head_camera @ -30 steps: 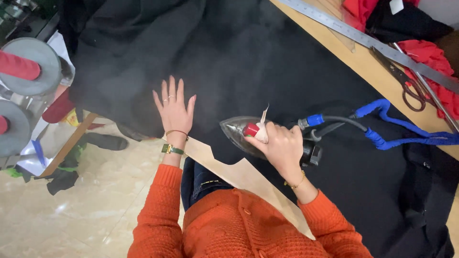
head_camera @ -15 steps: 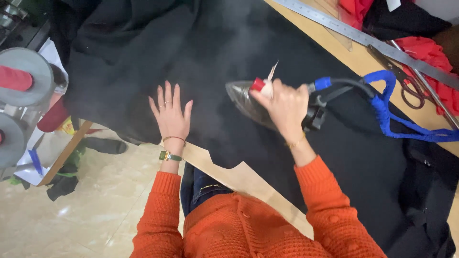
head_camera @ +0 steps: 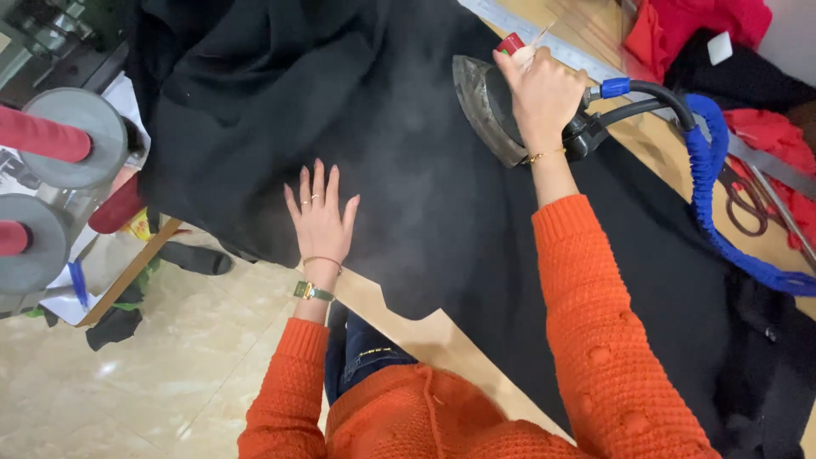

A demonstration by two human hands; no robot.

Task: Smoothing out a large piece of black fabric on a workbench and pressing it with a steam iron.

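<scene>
- Since the earlier frame the steam iron [head_camera: 489, 106] has travelled away from the body, up across the black fabric [head_camera: 425, 212] toward the far edge of the table, and the right arm is now stretched out long; so the pressing stroke seems to cover a new strip of cloth, and faint steam hangs over the part already passed
- Black fabric covers most of the wooden table [head_camera: 425, 327]; only a notched bare edge shows near the person
- Right hand [head_camera: 544, 93] holds the handle of the iron, the fingers wrapped closed around it
- Left hand [head_camera: 321, 219] has stayed almost in the same place, lying flat on the fabric near the table edge, fingers spread and straight, keeping the cloth smooth
- Blue hose [head_camera: 714, 212] runs from the back of the iron along the right side
- Scissors [head_camera: 748, 204] lie just beyond the hose, untouched
</scene>
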